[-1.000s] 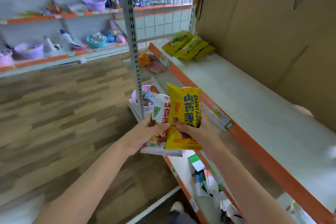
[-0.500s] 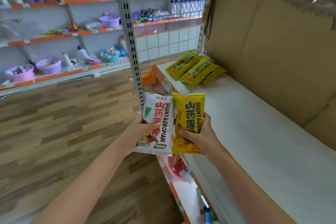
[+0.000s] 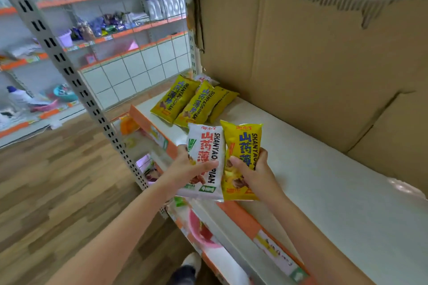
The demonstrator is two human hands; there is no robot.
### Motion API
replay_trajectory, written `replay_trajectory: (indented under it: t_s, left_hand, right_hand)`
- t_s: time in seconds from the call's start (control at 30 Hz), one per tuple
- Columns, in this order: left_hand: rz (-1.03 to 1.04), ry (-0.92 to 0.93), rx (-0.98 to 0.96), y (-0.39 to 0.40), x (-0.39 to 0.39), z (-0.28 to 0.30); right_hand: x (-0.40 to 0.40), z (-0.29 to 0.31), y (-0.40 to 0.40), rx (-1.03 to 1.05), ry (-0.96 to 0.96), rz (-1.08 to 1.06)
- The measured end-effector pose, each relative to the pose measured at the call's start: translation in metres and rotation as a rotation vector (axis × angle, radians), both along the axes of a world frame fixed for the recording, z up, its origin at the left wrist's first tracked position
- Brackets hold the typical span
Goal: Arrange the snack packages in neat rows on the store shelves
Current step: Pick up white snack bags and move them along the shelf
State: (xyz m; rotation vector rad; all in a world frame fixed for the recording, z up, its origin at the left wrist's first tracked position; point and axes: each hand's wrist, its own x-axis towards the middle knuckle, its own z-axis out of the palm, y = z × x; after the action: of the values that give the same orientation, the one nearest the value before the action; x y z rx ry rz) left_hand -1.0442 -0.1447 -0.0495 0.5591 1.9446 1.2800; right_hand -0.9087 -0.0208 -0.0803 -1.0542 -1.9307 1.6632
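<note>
Head view: the left hand (image 3: 185, 170) has its grip closed around a white snack package (image 3: 206, 146), and the right hand (image 3: 254, 173) grips a yellow snack package (image 3: 243, 143) just beside it, both held upright above the shelf (image 3: 335, 192) front edge. Three yellow packages (image 3: 192, 102) lie side by side at the shelf's far end, against the cardboard backing (image 3: 301, 53).
</note>
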Motion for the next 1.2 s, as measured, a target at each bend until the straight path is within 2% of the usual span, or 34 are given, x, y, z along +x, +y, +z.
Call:
replay_trajectory:
  t_s: [0.2, 0.47, 0.57, 0.7, 0.77, 0.8, 0.87, 0.9, 1.07, 1.2]
  left_hand:
    - [-0.220, 0.053, 0.053, 0.072, -0.050, 0.006]
    - [-0.408, 0.365, 0.197, 0.147, -0.092, 0.006]
    - [-0.434, 0.642, 0.267, 0.165, -0.099, -0.001]
    - [-0.625, 1.135, 0.044, 0.172, -0.114, -0.020]
    - [-0.686, 1.313, -0.029, 0.167, -0.124, -0.033]
    - [-0.701, 1.374, -0.005, 0.165, -0.127, -0.039]
    - [-0.726, 1.433, 0.039, 0.160, -0.128, -0.043]
    - [-0.719, 1.446, 0.043, 0.158, -0.128, -0.044]
    - [-0.758, 1.496, 0.058, 0.160, -0.128, -0.050]
    - [-0.784, 1.441, 0.080, 0.154, -0.118, -0.055]
  right_hand:
    - [-0.031, 0.000, 0.037, -0.019, 0.028, -0.232]
    - [-0.066, -0.008, 0.079, 0.038, -0.049, -0.422]
    - [-0.079, -0.006, 0.092, 0.070, -0.104, -0.445]
    - [-0.106, -0.016, 0.094, 0.173, -0.284, -0.406]
    - [-0.112, -0.016, 0.089, 0.289, -0.470, -0.365]
    - [-0.113, -0.015, 0.087, 0.370, -0.609, -0.352]
    - [-0.110, -0.014, 0.085, 0.548, -0.828, -0.387]
    - [-0.110, -0.013, 0.082, 0.611, -0.875, -0.419]
    - [-0.115, -0.015, 0.063, 0.749, -0.861, -0.481]
    - [-0.098, -0.020, 0.045, 0.772, -0.897, -0.314]
